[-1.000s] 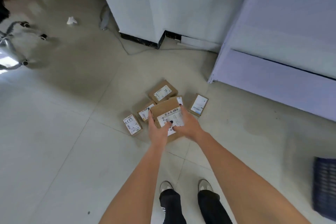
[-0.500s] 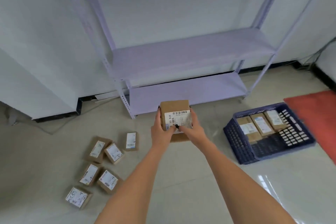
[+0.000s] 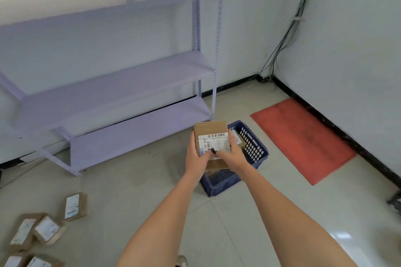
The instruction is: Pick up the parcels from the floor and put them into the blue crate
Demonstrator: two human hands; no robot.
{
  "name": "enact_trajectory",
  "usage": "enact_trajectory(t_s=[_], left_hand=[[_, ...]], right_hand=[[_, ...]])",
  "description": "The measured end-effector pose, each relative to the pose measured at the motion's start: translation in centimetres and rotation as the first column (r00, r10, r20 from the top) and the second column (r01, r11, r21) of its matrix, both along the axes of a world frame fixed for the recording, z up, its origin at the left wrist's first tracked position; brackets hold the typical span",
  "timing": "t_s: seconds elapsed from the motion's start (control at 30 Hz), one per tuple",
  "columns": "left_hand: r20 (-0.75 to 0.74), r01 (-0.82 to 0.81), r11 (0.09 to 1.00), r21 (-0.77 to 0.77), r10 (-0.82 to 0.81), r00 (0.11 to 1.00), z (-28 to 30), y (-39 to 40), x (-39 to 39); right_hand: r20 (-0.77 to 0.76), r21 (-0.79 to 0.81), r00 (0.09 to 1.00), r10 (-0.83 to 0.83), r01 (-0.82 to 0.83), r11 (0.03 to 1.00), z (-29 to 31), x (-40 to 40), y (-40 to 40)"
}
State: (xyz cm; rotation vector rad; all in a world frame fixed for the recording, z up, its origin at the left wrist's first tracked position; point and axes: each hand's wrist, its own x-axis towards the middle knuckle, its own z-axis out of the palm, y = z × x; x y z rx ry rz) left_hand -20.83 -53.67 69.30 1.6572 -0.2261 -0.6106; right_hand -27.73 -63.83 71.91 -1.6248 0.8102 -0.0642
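Parcel (image 3: 211, 136) gripped between my left hand (image 3: 196, 158) and right hand (image 3: 233, 155), thumbs on its label, held above the blue crate (image 3: 252, 149); five parcels (image 3: 46, 228) lie on the floor.

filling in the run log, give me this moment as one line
stage: carrying | hands: left and right grip labelled brown cardboard parcel | position: in front of blue plastic crate | remaining: small parcels on floor

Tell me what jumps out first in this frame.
A brown parcel with a barcode label, gripped by the left hand and the right hand, sits mid-frame in front of the blue crate. A red mat lies to the right by the wall; more parcels lie on the floor at lower left.
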Motion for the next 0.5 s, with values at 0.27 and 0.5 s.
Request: enact_trajectory(t_s=[0.27,0.5], left_hand=[[-0.066,-0.003,0.998,0.059,0.007,0.998,-1.7,-15.0,-1.5],[-0.140,-0.091,0.992,0.091,0.103,0.985,-2.2,-25.6,-1.2]], right_hand=[[-0.012,-0.072,0.999,0.045,-0.046,0.996,-1.7,-1.7,-14.7],[-0.096,-0.077,0.973,0.212,-0.220,0.973,-1.3,0.1,-26.3]])
